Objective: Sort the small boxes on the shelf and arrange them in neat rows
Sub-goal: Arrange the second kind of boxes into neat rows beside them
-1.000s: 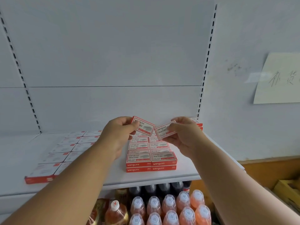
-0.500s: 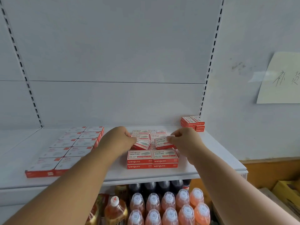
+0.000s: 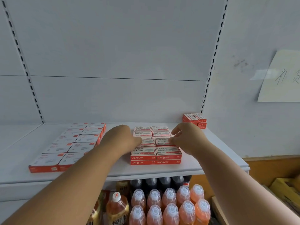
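On the white shelf, left hand and right hand each pinch a red staple box, setting both onto the central stack; next, likely release and square the edges.

Red-white small boxes stacked flat, two columns, shelf middle
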`<state>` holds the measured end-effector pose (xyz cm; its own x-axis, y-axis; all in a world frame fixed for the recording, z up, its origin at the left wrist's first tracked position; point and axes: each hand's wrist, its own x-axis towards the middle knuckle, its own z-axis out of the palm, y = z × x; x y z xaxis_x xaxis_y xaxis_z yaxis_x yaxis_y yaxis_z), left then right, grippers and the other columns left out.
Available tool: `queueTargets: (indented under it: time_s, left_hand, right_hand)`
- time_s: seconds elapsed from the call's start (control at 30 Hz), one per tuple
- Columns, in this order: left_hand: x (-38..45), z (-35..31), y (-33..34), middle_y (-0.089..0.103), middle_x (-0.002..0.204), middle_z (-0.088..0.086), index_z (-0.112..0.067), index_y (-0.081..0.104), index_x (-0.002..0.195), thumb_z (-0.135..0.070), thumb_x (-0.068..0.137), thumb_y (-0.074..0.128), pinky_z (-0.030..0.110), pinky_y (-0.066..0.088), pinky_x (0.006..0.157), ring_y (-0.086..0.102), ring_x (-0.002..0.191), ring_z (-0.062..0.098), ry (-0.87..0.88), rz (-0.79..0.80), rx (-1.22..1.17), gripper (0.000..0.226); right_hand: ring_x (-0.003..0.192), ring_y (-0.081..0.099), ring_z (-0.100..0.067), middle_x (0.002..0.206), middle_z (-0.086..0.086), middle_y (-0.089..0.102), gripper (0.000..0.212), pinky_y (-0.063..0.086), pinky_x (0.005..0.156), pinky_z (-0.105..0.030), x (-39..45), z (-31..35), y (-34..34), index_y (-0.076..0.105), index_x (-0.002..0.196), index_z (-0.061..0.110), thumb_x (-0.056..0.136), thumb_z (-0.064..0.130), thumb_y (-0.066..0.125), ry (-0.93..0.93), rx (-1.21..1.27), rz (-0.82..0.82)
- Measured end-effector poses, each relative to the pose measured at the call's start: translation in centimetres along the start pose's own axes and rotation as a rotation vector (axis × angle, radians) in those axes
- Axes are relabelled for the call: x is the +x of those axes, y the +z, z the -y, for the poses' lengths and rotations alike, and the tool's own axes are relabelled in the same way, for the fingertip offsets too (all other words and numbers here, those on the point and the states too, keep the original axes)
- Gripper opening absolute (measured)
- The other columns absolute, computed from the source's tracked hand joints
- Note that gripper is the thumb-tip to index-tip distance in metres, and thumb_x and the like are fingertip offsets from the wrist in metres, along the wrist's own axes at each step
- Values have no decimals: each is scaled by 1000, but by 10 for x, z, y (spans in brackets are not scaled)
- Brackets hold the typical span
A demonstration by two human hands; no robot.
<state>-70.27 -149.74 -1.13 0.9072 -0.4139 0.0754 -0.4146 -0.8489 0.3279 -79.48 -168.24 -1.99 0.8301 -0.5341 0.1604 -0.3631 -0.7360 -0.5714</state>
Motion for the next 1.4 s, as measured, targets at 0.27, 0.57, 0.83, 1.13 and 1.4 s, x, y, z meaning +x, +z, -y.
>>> queueTargets:
  time_s: [0.27, 0.57, 0.83, 1.13, 1.4]
  left_hand:
    - [-1, -2, -1, 51, 62, -12, -24, 46, 65, -47, 91, 56, 21, 30, 44, 52, 55, 7, 53, -26, 68, 36]
    - [11, -46, 3, 58, 93, -7, -25, 57, 95, -42, 84, 61, 29, 47, 66, 57, 83, 16, 236, -164, 73, 21]
    - [47, -140, 14, 64, 98, -4, -24, 63, 94, -36, 85, 60, 33, 52, 80, 60, 92, 20, 231, -28, -27, 15]
    - [117, -209, 58, 60, 70, 8, -10, 60, 77, -27, 100, 45, 28, 46, 67, 55, 63, 23, 3, 138, 49, 33]
    - [129, -220, 71, 57, 54, 4, -12, 64, 73, -44, 97, 50, 25, 34, 51, 47, 47, 18, -191, 133, 54, 42]
  right_hand:
    - [80, 64, -11, 94, 7, 66, 17, 59, 72, -34, 3, 1, 6, 68, 97, 22, 84, 31, 72, -75, -10, 16]
    - [78, 60, -15, 84, 8, 66, 14, 47, 66, -27, 21, -27, -16, 66, 87, 19, 88, 31, 60, -54, 35, -154]
    - [87, 59, -17, 99, 4, 66, 7, 40, 68, -24, 75, -89, -55, 67, 94, 23, 88, 23, 63, -74, 99, -180]
    - [76, 59, -19, 93, 0, 63, 14, 45, 61, -25, 129, -136, -64, 65, 99, 29, 94, 28, 53, -62, 45, 72]
    - [83, 63, -24, 98, 1, 61, 32, 48, 63, -31, 146, -157, -69, 47, 115, 21, 86, 18, 60, -106, 263, 90]
